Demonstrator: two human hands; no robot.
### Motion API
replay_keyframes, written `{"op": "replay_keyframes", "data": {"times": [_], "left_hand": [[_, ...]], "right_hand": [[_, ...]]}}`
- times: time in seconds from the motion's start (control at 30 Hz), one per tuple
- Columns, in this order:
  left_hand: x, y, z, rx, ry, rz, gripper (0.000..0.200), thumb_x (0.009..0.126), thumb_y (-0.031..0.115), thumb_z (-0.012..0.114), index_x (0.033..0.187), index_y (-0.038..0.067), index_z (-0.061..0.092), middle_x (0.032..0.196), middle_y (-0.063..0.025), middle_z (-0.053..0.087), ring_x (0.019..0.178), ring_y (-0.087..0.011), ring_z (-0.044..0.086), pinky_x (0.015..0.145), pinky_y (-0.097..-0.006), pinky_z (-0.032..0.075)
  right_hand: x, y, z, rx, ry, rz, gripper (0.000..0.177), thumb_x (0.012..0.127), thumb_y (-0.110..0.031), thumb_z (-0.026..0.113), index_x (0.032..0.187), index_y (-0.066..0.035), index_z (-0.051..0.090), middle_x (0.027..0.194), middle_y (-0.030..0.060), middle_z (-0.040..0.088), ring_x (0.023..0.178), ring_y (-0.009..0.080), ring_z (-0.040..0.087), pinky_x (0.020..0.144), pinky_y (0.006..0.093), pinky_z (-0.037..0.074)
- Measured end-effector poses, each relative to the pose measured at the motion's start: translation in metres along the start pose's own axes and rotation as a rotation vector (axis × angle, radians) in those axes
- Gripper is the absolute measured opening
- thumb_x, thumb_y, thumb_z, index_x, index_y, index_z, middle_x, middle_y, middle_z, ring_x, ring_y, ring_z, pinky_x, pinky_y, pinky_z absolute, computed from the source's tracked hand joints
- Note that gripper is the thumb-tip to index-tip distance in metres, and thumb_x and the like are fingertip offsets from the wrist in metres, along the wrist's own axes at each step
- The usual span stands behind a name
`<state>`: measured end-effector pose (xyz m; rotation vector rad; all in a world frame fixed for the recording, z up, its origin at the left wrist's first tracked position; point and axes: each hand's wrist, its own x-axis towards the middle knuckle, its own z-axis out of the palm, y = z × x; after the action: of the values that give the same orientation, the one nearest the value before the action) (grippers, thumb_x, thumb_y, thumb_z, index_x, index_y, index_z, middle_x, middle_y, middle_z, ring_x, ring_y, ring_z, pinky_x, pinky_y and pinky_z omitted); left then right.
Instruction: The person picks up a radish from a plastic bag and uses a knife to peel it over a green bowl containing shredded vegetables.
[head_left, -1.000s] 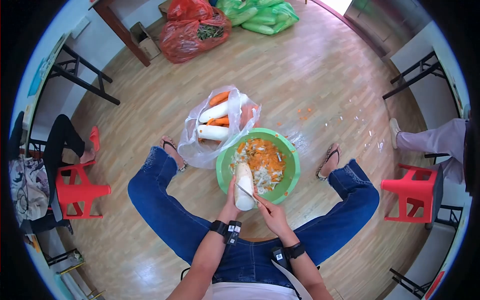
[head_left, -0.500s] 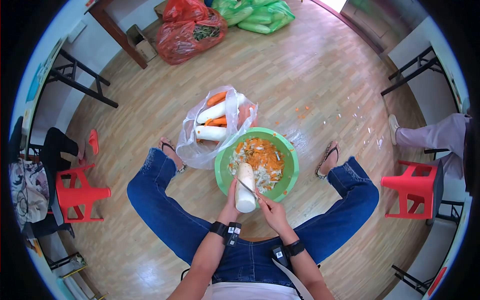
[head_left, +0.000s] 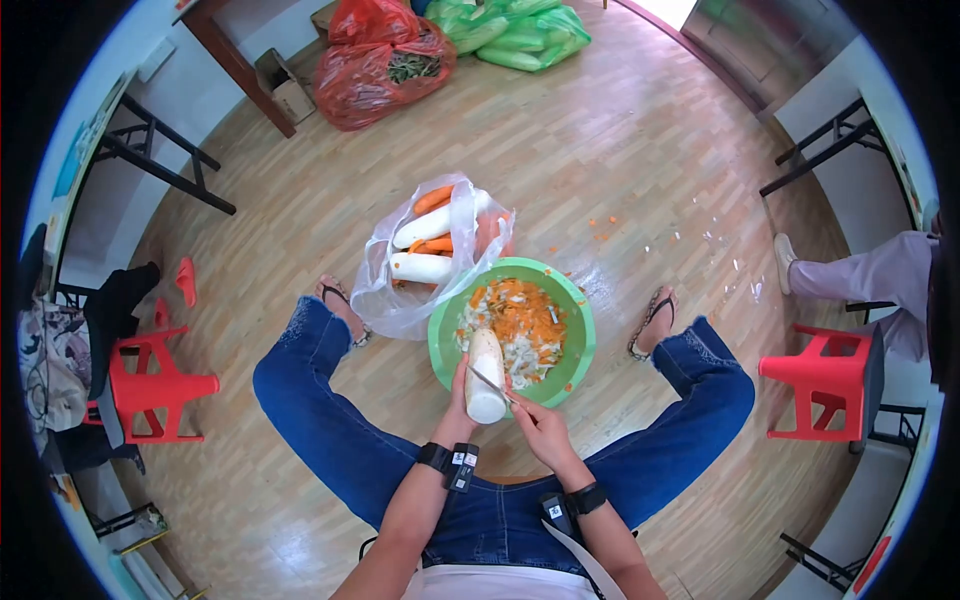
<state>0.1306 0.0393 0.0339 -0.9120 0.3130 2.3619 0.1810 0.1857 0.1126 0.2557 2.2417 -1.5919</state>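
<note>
A thick white radish is held tilted over the near rim of a green basin. My left hand is wrapped round its left side. In my right hand is the handle of a knife, whose narrow blade lies slantwise across the radish. Orange and white vegetable shavings cover much of the basin's bottom. The radish hides part of them, and the tips of both hands' fingers are partly hidden.
A clear plastic bag with carrots and white radishes touches the basin's far left side. Red stools stand left and right, a seated person near each. Red bags and green bags lie at the back. Scraps dot the floor.
The knife blade sits slightly higher and further left on the radish. Both hands have barely shifted. At the left, the seated person's leg has moved.
</note>
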Motion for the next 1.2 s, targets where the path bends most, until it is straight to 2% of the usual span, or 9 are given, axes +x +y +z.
{"op": "replay_keyframes", "data": {"times": [0.1, 0.2, 0.27, 0.4, 0.6, 0.67, 0.73, 0.83, 1.2], "left_hand": [[-0.001, -0.002, 0.003, 0.021, -0.059, 0.008, 0.057, 0.08, 0.055, 0.04, 0.108, 0.006, 0.047, 0.086, -0.0184, 0.057, 0.076, -0.03, 0.058, 0.063, -0.0408, 0.05], [0.001, -0.004, -0.003, 0.036, -0.043, 0.011, 0.058, 0.081, 0.055, 0.036, 0.11, 0.006, 0.047, 0.087, -0.018, 0.057, 0.075, -0.0297, 0.058, 0.066, -0.0408, 0.05], [0.002, -0.005, -0.004, 0.081, 0.025, 0.052, 0.059, 0.082, 0.055, 0.033, 0.111, 0.005, 0.046, 0.088, -0.0182, 0.057, 0.075, -0.0297, 0.058, 0.066, -0.0407, 0.05], [-0.001, -0.004, 0.003, 0.061, 0.054, 0.063, 0.058, 0.082, 0.054, 0.034, 0.11, 0.005, 0.046, 0.087, -0.0178, 0.057, 0.075, -0.03, 0.058, 0.066, -0.04, 0.05], [-0.005, -0.001, 0.008, -0.006, 0.003, 0.0, 0.054, 0.081, 0.053, 0.039, 0.108, 0.007, 0.048, 0.083, -0.0158, 0.057, 0.07, -0.0292, 0.059, 0.059, -0.0383, 0.052], [-0.003, -0.002, 0.006, 0.046, -0.008, -0.014, 0.058, 0.079, 0.056, 0.041, 0.112, 0.009, 0.047, 0.086, -0.0158, 0.058, 0.071, -0.0254, 0.06, 0.057, -0.0368, 0.053], [-0.001, 0.0, 0.006, 0.057, -0.001, -0.006, 0.058, 0.079, 0.056, 0.041, 0.113, 0.008, 0.046, 0.088, -0.0165, 0.057, 0.072, -0.0265, 0.059, 0.058, -0.0376, 0.052], [-0.002, -0.003, 0.011, 0.041, 0.043, 0.029, 0.058, 0.08, 0.055, 0.041, 0.11, 0.007, 0.046, 0.087, -0.0166, 0.056, 0.072, -0.0283, 0.058, 0.061, -0.0394, 0.052], [-0.013, -0.007, 0.023, 0.047, 0.082, 0.065, 0.058, 0.079, 0.055, 0.042, 0.107, 0.004, 0.046, 0.083, -0.0161, 0.056, 0.071, -0.0279, 0.057, 0.065, -0.0384, 0.05]], "right_hand": [[0.005, 0.009, 0.004, -0.017, 0.087, -0.077, 0.027, 0.084, -0.027, 0.049, 0.108, -0.017, 0.058, 0.064, 0.0153, 0.057, 0.053, 0.021, 0.055, 0.051, 0.03, 0.042], [0.008, 0.01, 0.003, -0.069, -0.012, 0.069, 0.026, 0.085, -0.017, 0.05, 0.108, -0.007, 0.057, 0.084, 0.0102, 0.063, 0.067, 0.0076, 0.053, 0.063, 0.0228, 0.043], [0.015, 0.028, 0.014, -0.045, 0.128, -0.119, 0.027, 0.084, -0.028, 0.049, 0.105, -0.014, 0.059, 0.065, 0.0154, 0.058, 0.056, 0.0258, 0.057, 0.053, 0.0322, 0.044], [0.017, 0.02, 0.015, -0.047, 0.171, -0.147, 0.027, 0.083, -0.029, 0.05, 0.103, -0.013, 0.06, 0.069, 0.016, 0.059, 0.06, 0.0268, 0.058, 0.055, 0.0314, 0.045], [0.025, 0.038, 0.017, 0.265, 0.17, 0.081, 0.029, 0.088, -0.027, 0.046, 0.102, -0.004, 0.058, 0.069, 0.0013, 0.059, 0.058, 0.0146, 0.053, 0.056, 0.0267, 0.044], [0.03, 0.03, 0.003, 0.606, 0.243, 0.222, 0.029, 0.088, -0.022, 0.046, 0.064, -0.006, 0.048, 0.054, -0.005, 0.036, 0.049, 0.0039, 0.033, 0.044, 0.0194, 0.027], [0.022, 0.032, 0.004, 0.507, 0.226, 0.166, 0.026, 0.088, -0.022, 0.046, 0.069, -0.005, 0.049, 0.055, -0.0055, 0.038, 0.051, 0.0028, 0.034, 0.045, 0.0188, 0.028], [0.007, 0.034, 0.014, 0.184, 0.076, 0.048, 0.027, 0.085, -0.023, 0.05, 0.104, -0.005, 0.057, 0.072, 0.0065, 0.06, 0.062, 0.0124, 0.053, 0.06, 0.0249, 0.044], [0.012, 0.024, 0.012, -0.035, 0.119, -0.077, 0.027, 0.084, -0.027, 0.049, 0.108, -0.018, 0.057, 0.079, 0.0158, 0.06, 0.067, 0.0261, 0.06, 0.059, 0.0313, 0.046]]}}
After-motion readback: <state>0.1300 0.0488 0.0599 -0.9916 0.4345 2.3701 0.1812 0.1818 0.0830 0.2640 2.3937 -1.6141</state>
